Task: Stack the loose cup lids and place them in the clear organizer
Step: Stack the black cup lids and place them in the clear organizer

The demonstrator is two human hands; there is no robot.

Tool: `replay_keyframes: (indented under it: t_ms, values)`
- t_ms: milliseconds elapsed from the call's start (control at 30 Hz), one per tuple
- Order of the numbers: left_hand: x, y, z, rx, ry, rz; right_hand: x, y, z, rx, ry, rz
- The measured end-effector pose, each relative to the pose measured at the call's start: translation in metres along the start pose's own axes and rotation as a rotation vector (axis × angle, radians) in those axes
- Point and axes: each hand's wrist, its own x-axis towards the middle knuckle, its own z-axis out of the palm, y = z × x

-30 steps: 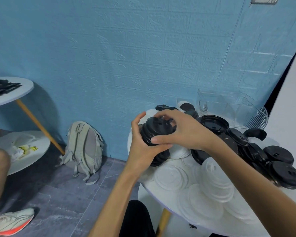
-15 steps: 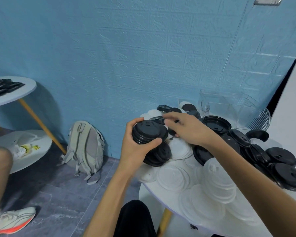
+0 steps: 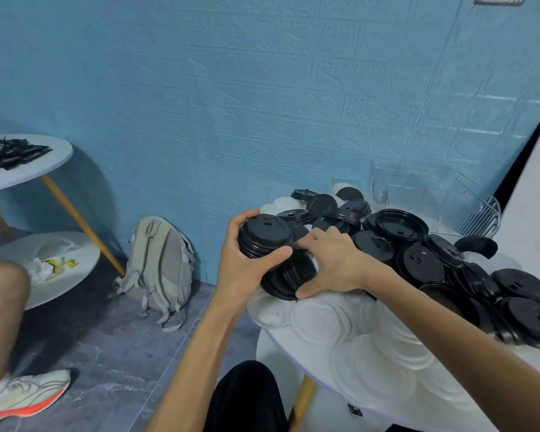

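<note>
The left hand (image 3: 247,269) grips a short stack of round black plastic cup lids (image 3: 264,236), flat tops up, over the near-left edge of the round white table (image 3: 296,363). The right hand (image 3: 334,263) is just beside it, on the right, holding a second bunch of black lids (image 3: 289,277) lying tilted just under the stack. The clear plastic organizer (image 3: 418,188) stands far back on the right, nearer the right hand. No writing can be read

Your 9 o'clock: grey backpack (image 3: 159,263) slumped against blue brick-pattern wall (image 3: 262,98). Your far 9: two-tier white side table (image 3: 28,163), black packets (image 3: 10,152) on top tier, crumpled wrappers (image 3: 49,265) on lower tier. At 7: white-orange sneaker (image 3: 22,395) on grey floor (image 3: 113,347).
</note>
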Motion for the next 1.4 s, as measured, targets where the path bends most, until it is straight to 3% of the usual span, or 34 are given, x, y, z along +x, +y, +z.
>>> replay_keyframes:
  t_ms: [167,333,567,933,1100,1200,1400]
  values:
    - [-0.001,-0.002,-0.003,0.007,-0.002,-0.01,-0.006,0.003,-0.007,0.055,0.041,0.052]
    - [-0.003,-0.004,-0.004,0.012,0.005,-0.03,-0.02,0.016,-0.037,0.267,0.093,0.089]
    - [-0.005,0.0,0.006,-0.012,-0.058,-0.021,-0.026,-0.005,-0.057,0.671,0.261,-0.07]
    - [-0.01,0.004,0.012,-0.015,-0.102,0.03,-0.006,-0.023,-0.032,0.653,0.216,-0.136]
    - [-0.009,0.0,0.01,0.019,-0.019,0.079,0.0,-0.021,-0.03,0.751,0.156,-0.159]
    - [-0.005,-0.001,0.001,0.023,-0.001,0.06,0.003,-0.017,-0.025,0.728,0.13,-0.076]
    - [-0.003,-0.006,-0.022,0.031,0.052,0.024,0.0,-0.011,-0.005,0.404,0.119,-0.035]
